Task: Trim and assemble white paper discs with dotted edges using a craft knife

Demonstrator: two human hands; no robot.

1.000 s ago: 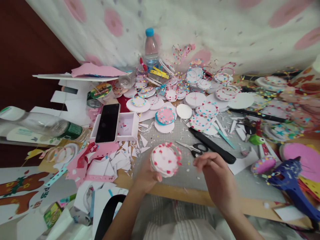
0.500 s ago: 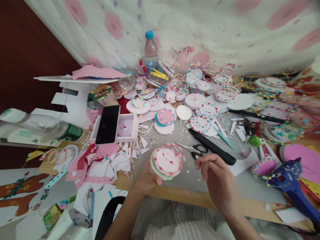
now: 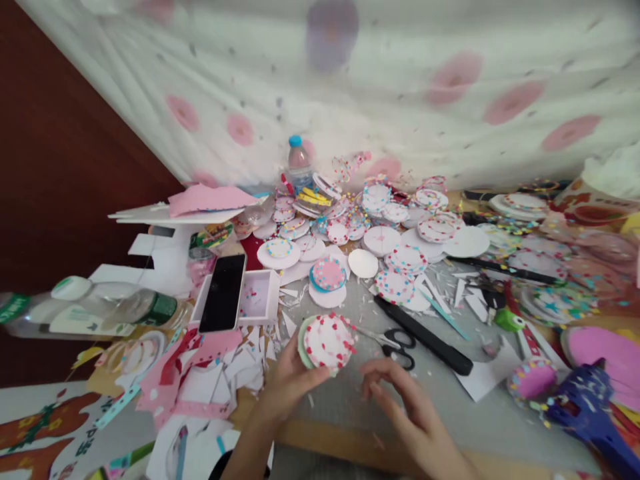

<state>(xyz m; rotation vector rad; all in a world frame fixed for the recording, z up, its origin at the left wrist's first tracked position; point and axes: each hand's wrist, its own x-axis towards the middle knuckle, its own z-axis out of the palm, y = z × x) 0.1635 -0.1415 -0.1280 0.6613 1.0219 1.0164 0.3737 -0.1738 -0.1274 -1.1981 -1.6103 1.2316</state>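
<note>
My left hand (image 3: 296,379) grips a layered paper disc (image 3: 330,343), white on top with red heart trim round its rim and a pale green layer beneath. The thumb lies along its front edge and the fingers go behind, partly hidden. To the right, apart from the disc, my right hand (image 3: 400,393) hovers with bent, parted fingers and nothing visible between them. Scissors with black handles (image 3: 400,347) lie just beyond the hands, beside a long black cutter-like tool (image 3: 425,337). A pink disc on blue and white layers (image 3: 329,275) rests behind the held one.
Many decorated discs (image 3: 395,285) crowd the back. At left are a white box (image 3: 270,300) with a phone (image 3: 223,293) on it, paper scraps (image 3: 245,363) and plastic bottles (image 3: 135,307). A blue glue gun (image 3: 583,400) lies at right; a water bottle (image 3: 299,163) stands behind.
The view has tilted up, showing more curtain. The disc in my left hand now faces up with its trim clearer. My right hand has come closer to it.
</note>
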